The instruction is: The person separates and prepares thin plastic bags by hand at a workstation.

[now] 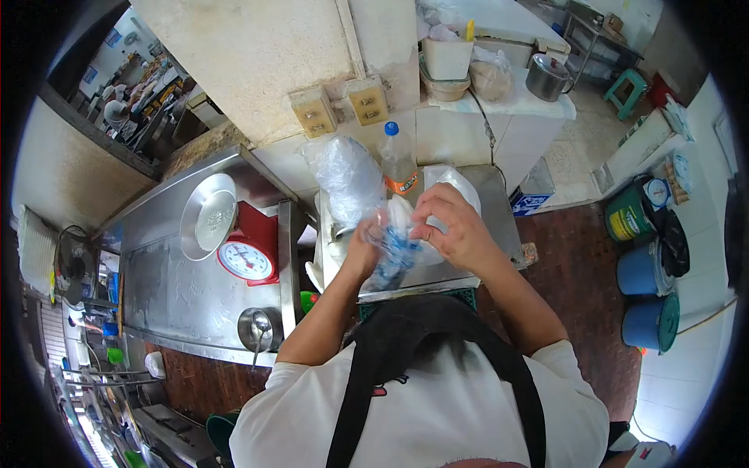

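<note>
A clear plastic bag with blue print [396, 253] is in front of my chest, over the metal worktop [499, 226]. My left hand [363, 248] is closed around the bag's left side. Close to its upper right edge, my right hand [459, 228] has its fingers curled and thumb bent in, pinching the plastic; the exact grip is partly hidden. Behind my left hand stands a bulky clear plastic bundle [343, 175]. A bottle with a blue cap and orange label [399, 160] stands just beyond the hands. Some white plastic [460, 186] lies behind my right hand.
On the steel counter [172, 292] at left are a red dial scale [257, 242] with a metal pan [209, 217] and a small pot [260, 329] holding a ladle. A lidded pot [548, 78] stands on the back ledge. Blue bins [646, 267] line the right wall.
</note>
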`<state>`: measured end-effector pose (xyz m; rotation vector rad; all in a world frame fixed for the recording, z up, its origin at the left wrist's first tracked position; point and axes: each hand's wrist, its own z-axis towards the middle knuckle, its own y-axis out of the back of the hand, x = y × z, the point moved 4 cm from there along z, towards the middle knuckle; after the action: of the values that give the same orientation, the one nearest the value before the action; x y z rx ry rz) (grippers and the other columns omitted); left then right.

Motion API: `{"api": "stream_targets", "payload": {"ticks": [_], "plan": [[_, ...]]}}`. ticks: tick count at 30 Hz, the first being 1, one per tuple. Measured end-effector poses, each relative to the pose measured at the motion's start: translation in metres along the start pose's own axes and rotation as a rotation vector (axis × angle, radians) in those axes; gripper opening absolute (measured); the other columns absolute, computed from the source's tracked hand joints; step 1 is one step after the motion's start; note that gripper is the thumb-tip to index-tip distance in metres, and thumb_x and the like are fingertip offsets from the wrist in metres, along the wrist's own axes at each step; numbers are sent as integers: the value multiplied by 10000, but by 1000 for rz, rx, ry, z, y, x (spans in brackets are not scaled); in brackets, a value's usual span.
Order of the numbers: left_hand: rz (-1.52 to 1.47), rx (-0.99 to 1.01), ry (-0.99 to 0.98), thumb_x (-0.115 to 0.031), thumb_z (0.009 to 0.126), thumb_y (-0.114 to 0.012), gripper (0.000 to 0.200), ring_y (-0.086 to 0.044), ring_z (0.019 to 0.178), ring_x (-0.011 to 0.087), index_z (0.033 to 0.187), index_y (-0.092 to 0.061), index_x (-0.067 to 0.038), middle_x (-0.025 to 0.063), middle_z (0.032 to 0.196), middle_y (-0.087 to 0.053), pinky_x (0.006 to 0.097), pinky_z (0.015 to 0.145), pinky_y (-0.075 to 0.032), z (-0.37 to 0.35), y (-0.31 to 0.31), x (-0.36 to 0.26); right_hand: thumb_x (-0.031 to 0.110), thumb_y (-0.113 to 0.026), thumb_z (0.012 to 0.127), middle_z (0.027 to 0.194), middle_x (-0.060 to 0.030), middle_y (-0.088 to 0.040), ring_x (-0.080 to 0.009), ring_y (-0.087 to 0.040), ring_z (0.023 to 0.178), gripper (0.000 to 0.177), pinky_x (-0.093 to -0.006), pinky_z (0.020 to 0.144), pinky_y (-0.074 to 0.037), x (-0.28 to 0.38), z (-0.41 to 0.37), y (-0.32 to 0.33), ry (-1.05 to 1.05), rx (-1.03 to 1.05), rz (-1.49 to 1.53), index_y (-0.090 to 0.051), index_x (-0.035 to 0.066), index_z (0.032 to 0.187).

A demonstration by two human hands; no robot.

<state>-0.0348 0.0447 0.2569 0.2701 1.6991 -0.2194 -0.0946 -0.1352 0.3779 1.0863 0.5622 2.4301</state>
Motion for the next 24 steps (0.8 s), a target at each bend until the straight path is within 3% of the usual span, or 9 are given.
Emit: {"api": "stream_targets", "payload": {"ticks": [2,5,9,14,17,18,21,22,24], "plan": [[-198,-52,220,-564,1001,-445,627,-578,903,167,1146,-651,11,99,987,-658,316,823,-467,8,6,19,108,-796,718,932,-95,-591,-290,-589,894,215,-386,795,-477,-5,-1,0,-33,0,-39,-622,53,831],[13,1,238,-568,1003,-432,649,-574,994,190,1252,-609,5,109,1092,-648,322,894,-456,14,12,31,63,-778,732,879,-83,-621,-286,-614,855,169,-388,796,-501,-3,-3,3,-55,-83,-84,-644,52,834],[-38,116,234,-562,1008,-424,665,-556,1065,193,1353,-539,-5,114,1212,-613,330,949,-435,8,5,19,15,-754,745,851,-75,-671,-273,-656,817,150,-379,835,-542,-1,-4,3,138,-137,-165,-694,56,876],[-117,165,326,-512,1014,-453,626,-528,1154,192,1386,-506,-12,114,1296,-574,328,1013,-405,4,4,16,25,-712,764,872,-74,-689,-265,-666,838,159,-399,888,-538,-10,-14,-5,196,-107,-312,-704,29,923],[-95,316,153,-501,1010,-466,648,-491,1250,206,1433,-446,-12,118,1371,-531,341,1074,-367,13,14,52,36,-687,764,869,-76,-687,-261,-663,819,163,-417,884,-535,-20,-18,-12,222,-122,-399,-698,13,925],[-110,462,111,-437,947,-614,765,-406,1353,241,1508,-312,-14,135,1498,-409,368,1123,-320,15,18,57,41,-682,763,863,-76,-687,-259,-663,810,166,-422,880,-537,-23,-18,-13,223,-136,-415,-697,9,925],[79,388,-468,-339,839,-760,932,-345,1395,269,1536,-228,-23,141,1567,-294,390,1134,-302,-7,-11,-14,62,-682,745,896,-65,-675,-258,-646,842,170,-419,858,-513,-31,-16,-16,159,-39,-334,-699,22,910],[99,361,-531,-238,731,-850,1042,-325,1404,295,1539,-220,-47,157,1555,-281,398,1142,-286,-10,-15,-29,65,-682,744,912,-61,-668,-258,-637,860,170,-414,851,-497,-25,-12,-12,169,-52,-326,-696,25,909],[247,381,-563,-213,732,-858,991,-317,1409,282,1510,-266,-49,154,1524,-317,397,1151,-260,-12,-17,-40,70,-680,741,945,-54,-654,-257,-617,896,171,-404,837,-465,-7,-3,-4,181,-79,-309,-690,33,907]]}}
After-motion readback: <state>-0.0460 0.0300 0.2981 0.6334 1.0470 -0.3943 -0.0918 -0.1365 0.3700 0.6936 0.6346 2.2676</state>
